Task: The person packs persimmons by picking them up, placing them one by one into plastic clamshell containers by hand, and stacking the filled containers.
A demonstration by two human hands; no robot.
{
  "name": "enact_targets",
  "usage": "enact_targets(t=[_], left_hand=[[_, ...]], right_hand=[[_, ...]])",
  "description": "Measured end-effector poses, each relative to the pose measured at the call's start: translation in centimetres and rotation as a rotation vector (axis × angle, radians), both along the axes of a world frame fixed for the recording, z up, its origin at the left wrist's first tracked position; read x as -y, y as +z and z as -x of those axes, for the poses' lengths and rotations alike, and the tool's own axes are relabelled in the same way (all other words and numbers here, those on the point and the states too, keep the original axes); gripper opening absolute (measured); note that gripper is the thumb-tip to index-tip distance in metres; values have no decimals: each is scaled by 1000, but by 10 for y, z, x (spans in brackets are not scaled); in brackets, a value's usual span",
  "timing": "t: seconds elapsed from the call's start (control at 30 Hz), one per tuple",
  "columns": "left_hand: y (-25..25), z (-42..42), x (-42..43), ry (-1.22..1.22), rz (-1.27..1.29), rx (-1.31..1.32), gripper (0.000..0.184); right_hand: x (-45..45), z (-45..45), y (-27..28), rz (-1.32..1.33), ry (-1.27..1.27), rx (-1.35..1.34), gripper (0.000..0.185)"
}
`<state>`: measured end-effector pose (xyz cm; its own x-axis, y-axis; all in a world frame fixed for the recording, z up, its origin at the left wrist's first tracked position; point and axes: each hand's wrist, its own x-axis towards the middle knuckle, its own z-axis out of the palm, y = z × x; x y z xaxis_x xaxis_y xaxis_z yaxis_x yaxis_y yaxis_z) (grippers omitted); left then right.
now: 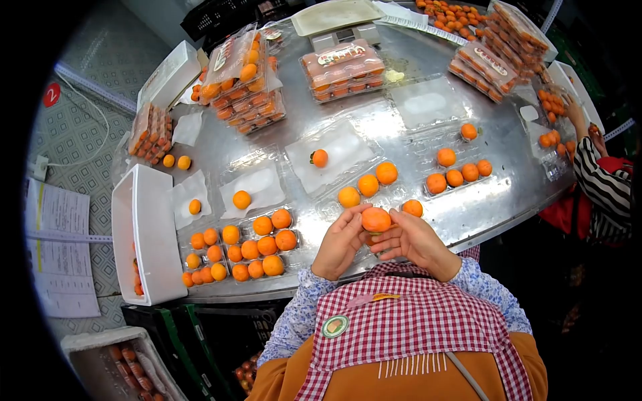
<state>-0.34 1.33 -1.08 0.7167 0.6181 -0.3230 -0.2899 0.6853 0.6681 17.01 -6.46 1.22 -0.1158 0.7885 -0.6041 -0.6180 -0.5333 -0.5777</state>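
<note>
A steel table (515, 194) spreads out ahead of the person, with a white box (155, 234) at its left end and a stack of packs (247, 83) farther back on that side. Nearer, also to the left, a block of fruit (250, 249) sits in clear plastic, its near rows running well to the left of the hands.

A shorter row of three (368, 185) lies just beyond the hands, slanting away from near left to far right; the left hand (340, 246) is closer to its near end. The right hand (421, 244) sits lower down on the right, its fingertips just beside a loose fruit (412, 208).

Both hands together grasp one orange fruit (376, 220), held by the fingertips close to the table's near edge, between the row and the apron (401, 307). It is almost round, slightly wider from hand to hand than it is tall. Beneath it the fingers crowd the view, so I cannot tell whether a second fruit is tucked there.
</note>
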Motion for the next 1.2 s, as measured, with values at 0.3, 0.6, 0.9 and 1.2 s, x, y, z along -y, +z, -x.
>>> enact_targets(t=[0.3,0.6,0.9,1.2], left_hand=[[7,-11,11,35,-300,-210,41],[6,-11,17,42,-470,-351,41],[3,-11,18,48,-555,-455,42],[0,-10,21,41,-508,-446,41]], right_hand=[[4,0,1,-45,-13,11,43],[4,3,-5,-29,41,-17,48],[1,4,-13,68,34,-48,53],[3,-3,-31,47,69,-171,56]])
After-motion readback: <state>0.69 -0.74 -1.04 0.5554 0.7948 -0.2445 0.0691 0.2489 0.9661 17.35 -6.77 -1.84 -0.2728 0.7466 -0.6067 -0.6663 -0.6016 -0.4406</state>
